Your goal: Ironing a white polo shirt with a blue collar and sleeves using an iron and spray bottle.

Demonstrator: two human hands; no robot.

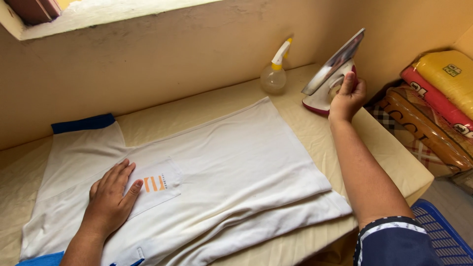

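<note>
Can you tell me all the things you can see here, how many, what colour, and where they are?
shirt: 1, white with blue sleeve trim and a chest pocket, spread flat on the table
table: 1, cream padded top, along the wall
iron: 1, white and dark pink, stood on its heel at the far right of the table
spray bottle: 1, clear with yellow and white nozzle, by the wall
packed bundles: several, yellow, red, brown, stacked at right
basket: 1, blue, bottom right
left hand: flat on the shirt beside the pocket
right hand: gripping the iron

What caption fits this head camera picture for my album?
Left hand flat on a white shirt; right hand grips an upended iron.
</note>
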